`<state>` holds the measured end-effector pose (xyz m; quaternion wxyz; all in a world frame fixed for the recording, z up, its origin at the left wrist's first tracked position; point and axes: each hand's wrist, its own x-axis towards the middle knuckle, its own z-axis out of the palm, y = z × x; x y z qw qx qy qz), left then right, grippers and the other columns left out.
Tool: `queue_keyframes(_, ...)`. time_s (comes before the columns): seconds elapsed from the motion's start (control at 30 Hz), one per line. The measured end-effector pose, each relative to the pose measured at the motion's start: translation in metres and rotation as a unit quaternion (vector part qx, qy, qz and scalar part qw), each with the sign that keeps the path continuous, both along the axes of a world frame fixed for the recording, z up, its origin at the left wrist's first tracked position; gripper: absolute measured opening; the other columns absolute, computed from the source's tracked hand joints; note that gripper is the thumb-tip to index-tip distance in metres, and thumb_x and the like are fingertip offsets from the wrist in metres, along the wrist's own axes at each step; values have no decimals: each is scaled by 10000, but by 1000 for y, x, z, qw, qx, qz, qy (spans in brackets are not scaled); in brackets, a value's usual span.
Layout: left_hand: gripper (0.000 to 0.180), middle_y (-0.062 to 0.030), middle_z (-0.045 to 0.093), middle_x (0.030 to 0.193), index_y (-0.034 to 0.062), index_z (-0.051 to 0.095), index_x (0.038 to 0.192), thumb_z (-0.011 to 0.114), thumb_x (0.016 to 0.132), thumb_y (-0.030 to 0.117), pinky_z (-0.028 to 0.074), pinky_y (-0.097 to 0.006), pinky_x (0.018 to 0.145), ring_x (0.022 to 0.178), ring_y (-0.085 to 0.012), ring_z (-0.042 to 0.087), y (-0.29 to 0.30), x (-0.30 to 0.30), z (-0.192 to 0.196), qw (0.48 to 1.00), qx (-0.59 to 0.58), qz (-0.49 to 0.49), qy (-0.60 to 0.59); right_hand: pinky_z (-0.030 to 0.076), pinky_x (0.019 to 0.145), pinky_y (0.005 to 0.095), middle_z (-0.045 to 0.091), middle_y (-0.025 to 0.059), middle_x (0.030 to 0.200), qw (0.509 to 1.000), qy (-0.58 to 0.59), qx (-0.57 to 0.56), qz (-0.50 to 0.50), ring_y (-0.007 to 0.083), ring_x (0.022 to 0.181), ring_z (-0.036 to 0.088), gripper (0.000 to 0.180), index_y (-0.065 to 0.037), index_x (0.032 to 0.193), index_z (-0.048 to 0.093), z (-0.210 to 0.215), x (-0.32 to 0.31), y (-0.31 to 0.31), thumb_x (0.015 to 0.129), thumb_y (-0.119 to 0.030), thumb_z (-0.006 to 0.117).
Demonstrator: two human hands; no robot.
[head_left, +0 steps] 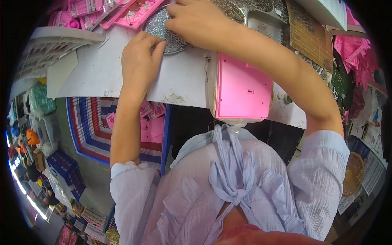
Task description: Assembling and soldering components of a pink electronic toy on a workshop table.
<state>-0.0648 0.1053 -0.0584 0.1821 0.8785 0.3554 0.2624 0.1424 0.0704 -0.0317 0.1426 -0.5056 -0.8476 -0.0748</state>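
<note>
Spanning the view, a white table (179,77) is seen; a pink case (243,87) lies at its near edge, long axis pointing away. A round tray of small metal parts (163,26) is touched by the left hand (139,61), fingers together, and the right hand (196,20), fingers curled over it.

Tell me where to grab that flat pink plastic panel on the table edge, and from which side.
Take the pink panel by its near short edge, from the person's side: it lies flat and seems to overhang the table there. The right forearm crosses its far end. Probably a pinch grip.
</note>
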Motion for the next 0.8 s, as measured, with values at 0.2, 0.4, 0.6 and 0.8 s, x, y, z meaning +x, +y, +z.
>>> queue_keyframes(0.2, 125, -123, 654, 831, 30, 731, 868, 732, 889, 153, 482, -415, 695, 766, -313, 636, 2, 2, -3, 999, -9, 33, -36, 461, 895, 438, 726, 67, 913, 999, -32, -20, -6, 276, 1041, 594, 186, -98, 820, 776, -13, -10, 33, 833, -202, 623)
queue_keyframes(0.4, 110, -125, 646, 831, 35, 701, 903, 693, 922, 144, 477, -426, 689, 752, -311, 630, 8, 9, -7, 998, 46, 33, 12, 491, 874, 439, 711, 117, 889, 989, 139, 43, 7, 316, 957, 621, 131, -59, 833, 736, 15, 27, 18, 817, -154, 647)
queue_keyframes(0.6, 120, -120, 672, 868, 41, 703, 938, 687, 930, 159, 502, -410, 717, 780, -300, 652, 8, 13, -11, 998, 30, 44, -22, 479, 738, 292, 623, 6, 830, 861, 444, -203, -142, 127, 804, 582, 85, -17, 894, 673, 44, 121, -100, 932, -90, 653)
queue_keyframes(0.8, 167, -118, 708, 902, 20, 714, 990, 685, 956, 181, 521, -356, 741, 796, -248, 677, 16, 16, -13, 998, 19, 68, -5, 419, 605, 228, 637, -47, 738, 784, 523, -216, -254, 26, 659, 526, 150, -17, 857, 716, 16, 138, -161, 912, -156, 724)
